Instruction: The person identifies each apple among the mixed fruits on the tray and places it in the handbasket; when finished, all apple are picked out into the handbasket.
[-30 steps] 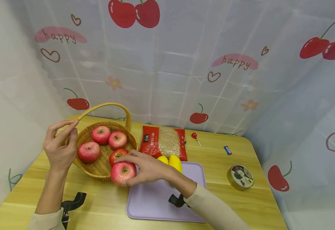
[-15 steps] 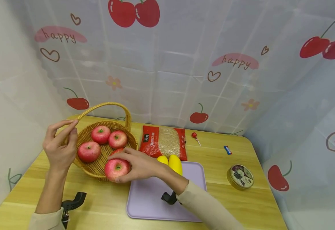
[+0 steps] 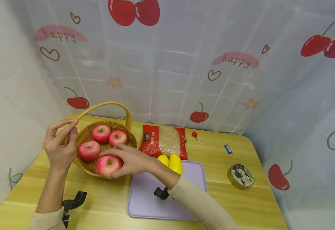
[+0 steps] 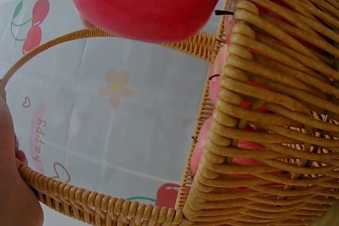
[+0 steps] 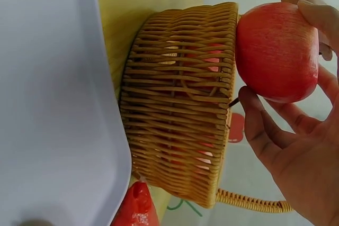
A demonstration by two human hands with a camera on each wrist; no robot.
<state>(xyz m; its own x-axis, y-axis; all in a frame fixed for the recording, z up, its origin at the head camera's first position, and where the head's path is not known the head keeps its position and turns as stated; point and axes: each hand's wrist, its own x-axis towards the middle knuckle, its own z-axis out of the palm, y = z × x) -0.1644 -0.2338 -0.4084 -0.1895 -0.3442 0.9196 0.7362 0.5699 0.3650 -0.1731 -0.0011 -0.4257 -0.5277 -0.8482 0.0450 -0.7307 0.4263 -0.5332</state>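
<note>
In the head view a wicker basket (image 3: 84, 170) stands at the table's left with several red apples inside. My left hand (image 3: 58, 145) grips its arched handle (image 3: 110, 103) on the left side. Between the thumb and fingers of my right hand (image 3: 135, 162) is a red apple (image 3: 109, 166), over the basket's near right part. The right wrist view shows this apple (image 5: 278, 51) at the basket's rim, held above it. Another apple in the basket, seen earlier, is hidden by the right hand. In the left wrist view the held apple (image 4: 148, 3) hangs above the basket opening.
A lilac tray (image 3: 144, 204) bearing yellow fruit (image 3: 175, 164) lies right of the basket. Behind it is a red bag of grain-like food (image 3: 168, 140). Farther right are a lollipop (image 3: 195, 136), a small blue wrapped sweet (image 3: 228, 149) and a round tin (image 3: 241, 176).
My right hand has carried the apple leftward and slightly away from me, from the basket's right edge to over its opening. The left hand keeps its grip on the handle.
</note>
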